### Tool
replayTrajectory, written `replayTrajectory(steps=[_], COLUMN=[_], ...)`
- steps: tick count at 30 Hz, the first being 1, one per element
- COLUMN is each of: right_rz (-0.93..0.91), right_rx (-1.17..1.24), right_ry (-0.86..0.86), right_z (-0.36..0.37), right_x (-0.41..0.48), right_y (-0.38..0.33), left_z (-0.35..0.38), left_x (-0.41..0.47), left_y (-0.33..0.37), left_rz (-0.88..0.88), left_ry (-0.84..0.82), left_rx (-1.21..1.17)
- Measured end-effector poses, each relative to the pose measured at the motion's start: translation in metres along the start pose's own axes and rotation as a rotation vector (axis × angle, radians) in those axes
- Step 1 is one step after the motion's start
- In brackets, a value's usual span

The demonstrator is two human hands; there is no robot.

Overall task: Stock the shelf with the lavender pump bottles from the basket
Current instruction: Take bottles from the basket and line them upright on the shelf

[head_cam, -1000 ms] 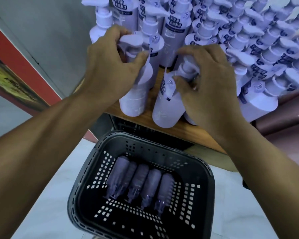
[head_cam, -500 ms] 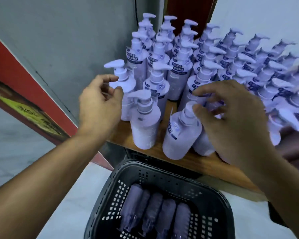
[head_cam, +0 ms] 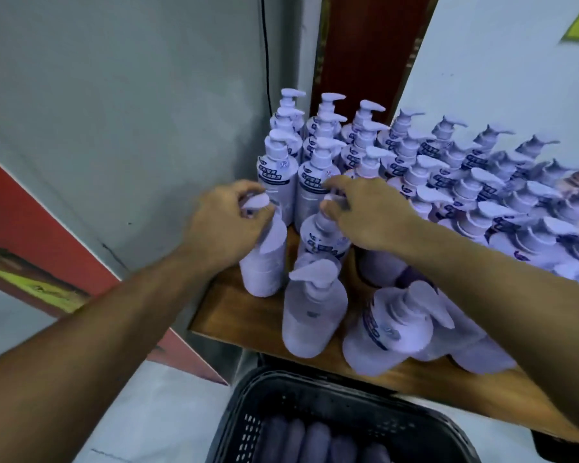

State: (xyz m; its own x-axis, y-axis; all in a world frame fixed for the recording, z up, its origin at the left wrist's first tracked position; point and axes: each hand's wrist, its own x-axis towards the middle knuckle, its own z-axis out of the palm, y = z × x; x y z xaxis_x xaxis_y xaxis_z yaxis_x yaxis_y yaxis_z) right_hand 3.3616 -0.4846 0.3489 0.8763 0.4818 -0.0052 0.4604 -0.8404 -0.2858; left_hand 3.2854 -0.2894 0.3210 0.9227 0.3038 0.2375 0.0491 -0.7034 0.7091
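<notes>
Many lavender pump bottles stand in rows on a wooden shelf. My left hand grips the pump head of a bottle at the shelf's left edge. My right hand pinches the pump top of the neighbouring bottle. Two more bottles stand nearer the front edge. Below, a black perforated basket holds several lavender bottles lying side by side.
A grey wall closes off the shelf's left side, with a red diagonal panel lower down. A dark red post and a white wall stand behind the rows. Pale floor lies under the basket.
Both hands have moved deeper along the shelf's left side and taken hold of the pump tops of two other bottles. The view has tilted up, so the basket sits lower in frame.
</notes>
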Motion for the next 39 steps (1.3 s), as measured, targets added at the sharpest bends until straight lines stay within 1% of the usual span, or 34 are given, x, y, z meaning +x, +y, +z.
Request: replayTrajectory(steps=[1,6,8,11,15,19,21,23,24,25,27,28,29,30,31,32,35,37,39], right_rz=[0.000,-0.080,-0.068,-0.044,-0.068,-0.183,-0.230,-0.260,-0.273,-0.286,-0.315,-0.330,-0.342,-0.352,-0.359,-0.363,-0.382,-0.403,-0.396], right_rx=[-0.037,-0.206,-0.212,-0.127,-0.036,-0.069,-0.083,-0.117,-0.128,-0.131,-0.134,-0.141,-0.152,-0.158,-0.164,-0.170,-0.176,-0.165,-0.146], right_ry=[-0.011,0.012,0.036,0.022,-0.080,-0.173,-0.250,-0.297,-0.303,-0.299,-0.269,-0.243,-0.214,-0.184,-0.159,-0.144,-0.131,-0.128,-0.118], right_z=[0.001,0.000,0.001,0.001,-0.001,-0.009,-0.014,-0.016,-0.016,-0.016,-0.011,-0.008,-0.005,-0.002,0.001,0.002,0.005,0.005,0.005], right_x=[0.002,-0.001,-0.002,0.004,0.015,0.023,0.026,0.028,0.028,0.028,0.027,0.027,0.025,0.025,0.025,0.025,0.026,0.027,0.026], right_y=[0.000,-0.003,-0.004,-0.006,-0.002,0.007,0.013,0.017,0.018,0.019,0.021,0.023,0.024,0.025,0.026,0.027,0.030,0.031,0.031], left_z=[0.000,-0.004,-0.003,0.001,0.004,-0.007,-0.011,-0.013,-0.014,-0.014,-0.014,-0.014,-0.013,-0.012,-0.010,-0.005,0.014,0.021,0.023], left_x=[0.001,0.012,0.013,0.015,0.022,0.026,0.030,0.032,0.032,0.029,0.019,0.013,0.007,0.002,0.000,0.000,-0.002,0.000,0.005], left_y=[-0.003,-0.009,-0.005,0.001,0.002,-0.004,-0.007,-0.010,-0.010,-0.009,-0.007,-0.005,-0.002,0.002,0.004,0.004,0.008,0.012,0.012], left_rz=[0.045,0.244,0.257,0.220,0.234,0.283,0.364,0.446,0.470,0.466,0.418,0.370,0.299,0.212,0.126,0.080,0.082,0.109,0.102], left_ry=[-0.027,-0.079,-0.129,-0.182,-0.240,-0.271,-0.324,-0.356,-0.333,-0.275,-0.060,0.068,0.158,0.183,0.159,0.123,0.119,0.181,0.154], left_rx=[0.016,0.295,0.346,0.404,0.383,0.298,0.339,0.461,0.522,0.563,0.551,0.523,0.498,0.482,0.468,0.433,0.230,0.192,0.202])
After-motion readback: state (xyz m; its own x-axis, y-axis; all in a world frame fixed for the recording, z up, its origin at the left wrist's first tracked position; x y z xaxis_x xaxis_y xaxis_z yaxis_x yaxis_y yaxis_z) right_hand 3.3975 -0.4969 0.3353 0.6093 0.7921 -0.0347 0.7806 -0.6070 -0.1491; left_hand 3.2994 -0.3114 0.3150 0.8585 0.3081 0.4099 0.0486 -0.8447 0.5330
